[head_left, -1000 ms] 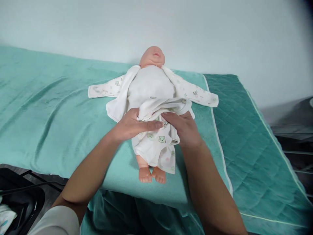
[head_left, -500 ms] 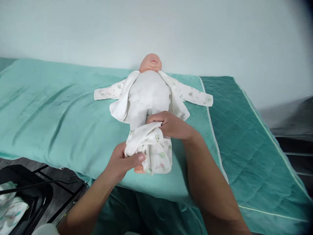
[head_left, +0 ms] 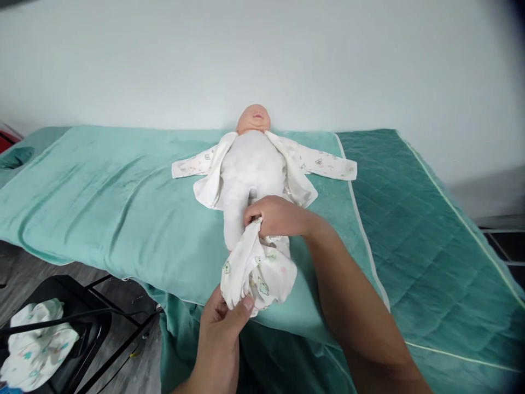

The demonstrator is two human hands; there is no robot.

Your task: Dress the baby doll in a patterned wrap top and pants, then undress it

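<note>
A baby doll point(head_left: 252, 161) lies on its back, its white cloth body and legs showing. An open white printed jacket point(head_left: 326, 163) covers its arms, with the front panels spread to both sides. White printed baby pants point(head_left: 274, 279) are bunched around the doll's lower legs; its feet are hidden. My left hand point(head_left: 225, 323) pinches the lower end of the pants between thumb and fingers. Higher up, between the doll's legs, my right hand point(head_left: 281, 215) is closed on the upper edge of the pants, its fingertips partly hidden.
A light green sheet point(head_left: 164, 219) covers the bed under the doll, beside a darker quilted cover point(head_left: 430, 246) at right. A pale wall point(head_left: 262, 60) stands behind. At lower left, a black chair point(head_left: 88, 339) bears crumpled printed cloth point(head_left: 41, 345).
My left hand has drawn the lower end of the pants toward me. A foot that showed at the hem is now covered, and more of the doll's white leg shows. The view has shifted slightly.
</note>
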